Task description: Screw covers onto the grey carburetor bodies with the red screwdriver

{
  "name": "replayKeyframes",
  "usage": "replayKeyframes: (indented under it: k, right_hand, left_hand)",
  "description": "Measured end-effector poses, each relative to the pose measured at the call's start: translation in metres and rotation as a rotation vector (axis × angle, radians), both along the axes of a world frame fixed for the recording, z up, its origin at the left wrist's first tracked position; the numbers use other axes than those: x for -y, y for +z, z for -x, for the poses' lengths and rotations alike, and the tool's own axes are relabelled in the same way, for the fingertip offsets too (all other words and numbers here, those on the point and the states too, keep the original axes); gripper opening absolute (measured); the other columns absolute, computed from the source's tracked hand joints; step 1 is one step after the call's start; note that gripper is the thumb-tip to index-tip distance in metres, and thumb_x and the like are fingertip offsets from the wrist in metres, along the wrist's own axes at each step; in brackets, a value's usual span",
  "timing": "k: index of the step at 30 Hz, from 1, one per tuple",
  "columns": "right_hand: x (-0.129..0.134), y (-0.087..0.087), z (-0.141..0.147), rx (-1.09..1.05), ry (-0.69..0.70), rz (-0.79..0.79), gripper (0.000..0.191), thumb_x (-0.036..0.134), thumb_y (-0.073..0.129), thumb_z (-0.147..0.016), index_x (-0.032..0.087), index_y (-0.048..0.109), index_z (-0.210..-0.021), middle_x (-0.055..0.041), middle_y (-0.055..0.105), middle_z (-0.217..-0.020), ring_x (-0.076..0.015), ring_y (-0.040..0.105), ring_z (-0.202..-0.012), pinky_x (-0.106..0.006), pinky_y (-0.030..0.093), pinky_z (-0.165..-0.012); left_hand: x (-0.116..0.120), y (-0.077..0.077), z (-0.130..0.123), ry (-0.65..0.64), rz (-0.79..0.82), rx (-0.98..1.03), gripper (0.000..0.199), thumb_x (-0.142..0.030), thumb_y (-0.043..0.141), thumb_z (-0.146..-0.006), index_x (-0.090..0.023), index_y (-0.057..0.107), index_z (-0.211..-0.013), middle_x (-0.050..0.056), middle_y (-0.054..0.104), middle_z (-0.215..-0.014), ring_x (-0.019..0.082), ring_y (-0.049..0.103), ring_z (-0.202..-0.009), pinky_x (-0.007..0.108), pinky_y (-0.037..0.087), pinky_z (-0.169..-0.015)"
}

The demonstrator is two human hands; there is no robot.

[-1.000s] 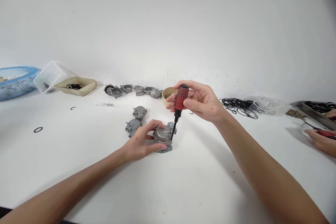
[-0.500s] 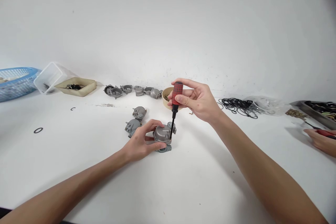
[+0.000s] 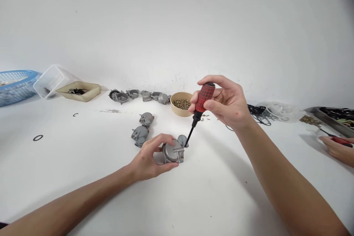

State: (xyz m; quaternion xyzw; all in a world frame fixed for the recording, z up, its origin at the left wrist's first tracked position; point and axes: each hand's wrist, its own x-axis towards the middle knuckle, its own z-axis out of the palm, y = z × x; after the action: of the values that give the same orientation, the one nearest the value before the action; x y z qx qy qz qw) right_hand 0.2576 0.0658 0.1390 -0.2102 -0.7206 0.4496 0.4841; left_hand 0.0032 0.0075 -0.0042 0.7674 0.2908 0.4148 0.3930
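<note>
My left hand [image 3: 151, 156] grips a grey metal carburetor [image 3: 173, 151] from its left side, thumb along the near edge and fingers over the top. A brass screw [image 3: 182, 158] shows at its near right corner. In my right hand [image 3: 225, 103] is a screwdriver [image 3: 204, 97] with a red and black handle, tilted, its tip at the carburetor's far right edge. Whether the tip sits in a screw I cannot tell. Two similar carburetors [image 3: 140, 135] lie just beyond my left hand. A round tan bowl [image 3: 181, 112] of brass screws stands behind the screwdriver.
Along the wall lie several more metal castings [image 3: 134, 94]. At left are a cream tray [image 3: 91, 95], a clear plastic bin [image 3: 52, 81] and a blue basket [image 3: 19, 86]. At right lie black rings [image 3: 257, 112], and another person's hand [image 3: 336, 149] holds a screwdriver.
My right hand has moved right and tilted the screwdriver, its tip shifting from the carburetor's near right corner to its far right edge. My left hand has turned the carburetor.
</note>
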Motion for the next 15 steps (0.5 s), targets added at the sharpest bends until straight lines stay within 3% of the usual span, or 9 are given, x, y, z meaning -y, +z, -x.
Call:
replayKeyframes:
  k: [3,7,15]
  right_hand:
    - [0.004,0.004,-0.001,0.006,-0.036,-0.036,0.045,0.036,0.083,-0.081,0.024,0.064,-0.121,-0.0040,0.075,-0.092,-0.0249,0.079,-0.079,-0.043,0.068,-0.075]
    - [0.007,0.005,0.004,0.001,-0.001,-0.062,0.043,0.034,0.082,-0.083,0.022,0.063,-0.119,-0.0043,0.076,-0.093,-0.0248,0.079,-0.081,-0.041,0.068,-0.074]
    - [0.011,0.006,0.009,-0.003,0.013,-0.083,0.040,0.034,0.082,-0.084,0.021,0.064,-0.117,-0.0044,0.076,-0.093,-0.0237,0.079,-0.081,-0.039,0.068,-0.072]
  left_hand:
    - [-0.001,-0.003,-0.003,0.006,-0.014,0.047,0.040,-0.024,0.082,-0.085,-0.029,0.056,-0.114,0.007,0.060,-0.127,0.027,0.058,-0.118,0.035,0.060,-0.084]
    - [-0.003,0.006,0.000,0.026,-0.014,-0.017,0.038,-0.027,0.079,-0.089,-0.028,0.055,-0.118,0.006,0.059,-0.128,0.025,0.059,-0.116,0.035,0.060,-0.087]
    - [-0.006,0.026,0.011,0.115,-0.253,-0.130,0.015,-0.029,0.067,-0.096,-0.023,0.067,-0.110,0.010,0.054,-0.133,0.023,0.065,-0.102,0.029,0.058,-0.068]
